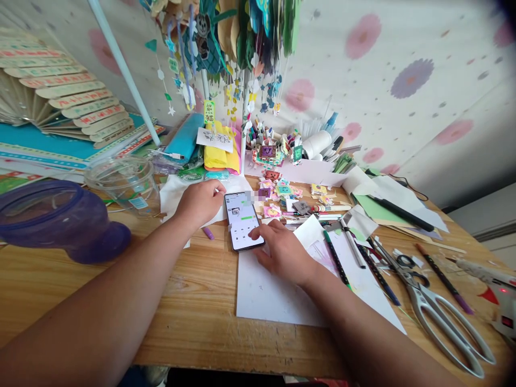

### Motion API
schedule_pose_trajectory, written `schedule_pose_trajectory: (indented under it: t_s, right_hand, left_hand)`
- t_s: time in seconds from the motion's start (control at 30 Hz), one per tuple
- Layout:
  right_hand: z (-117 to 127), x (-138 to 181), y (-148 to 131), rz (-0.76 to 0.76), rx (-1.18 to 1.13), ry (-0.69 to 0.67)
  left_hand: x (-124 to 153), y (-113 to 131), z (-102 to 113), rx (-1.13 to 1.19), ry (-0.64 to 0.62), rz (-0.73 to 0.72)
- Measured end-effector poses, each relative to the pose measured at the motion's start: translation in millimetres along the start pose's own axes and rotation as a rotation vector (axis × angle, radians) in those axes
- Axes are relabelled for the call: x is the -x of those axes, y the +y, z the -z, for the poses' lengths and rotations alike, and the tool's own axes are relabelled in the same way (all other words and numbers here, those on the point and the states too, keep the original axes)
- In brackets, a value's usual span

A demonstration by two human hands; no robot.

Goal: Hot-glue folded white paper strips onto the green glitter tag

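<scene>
A smartphone (242, 221) lies face up on the wooden table (193, 301), its screen lit with a keypad showing. My left hand (199, 201) rests curled on white paper just left of the phone's top, fingertips near its upper left corner. My right hand (282, 250) lies over a white sheet (274, 295) at the phone's lower right, with a finger touching the screen's lower edge. Neither hand grips anything.
Large silver scissors (439, 312), pens and pencils (336, 258) lie to the right. A purple plastic container (56, 217) and a clear cup (123, 180) stand at left. Small paper crafts (282, 188), coloured paper stacks and hanging decorations crowd the back. A glue gun (500, 293) sits far right.
</scene>
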State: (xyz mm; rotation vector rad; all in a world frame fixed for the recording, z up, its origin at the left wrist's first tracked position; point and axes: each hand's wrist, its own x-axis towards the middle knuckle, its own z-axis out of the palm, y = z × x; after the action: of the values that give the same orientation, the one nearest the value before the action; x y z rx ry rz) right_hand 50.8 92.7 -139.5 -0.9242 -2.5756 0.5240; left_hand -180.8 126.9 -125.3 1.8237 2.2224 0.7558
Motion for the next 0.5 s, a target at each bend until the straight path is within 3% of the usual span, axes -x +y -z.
schedule_pose_trajectory:
  t_s: [0.27, 0.5]
  right_hand:
    - [23, -16, 5, -0.047, -0.287, 0.313]
    - [4, -26, 15, -0.118, -0.266, 0.340]
  left_hand:
    - [1, 0, 0, -0.018, 0.052, -0.020]
    - [2, 3, 1, -0.059, 0.042, -0.050]
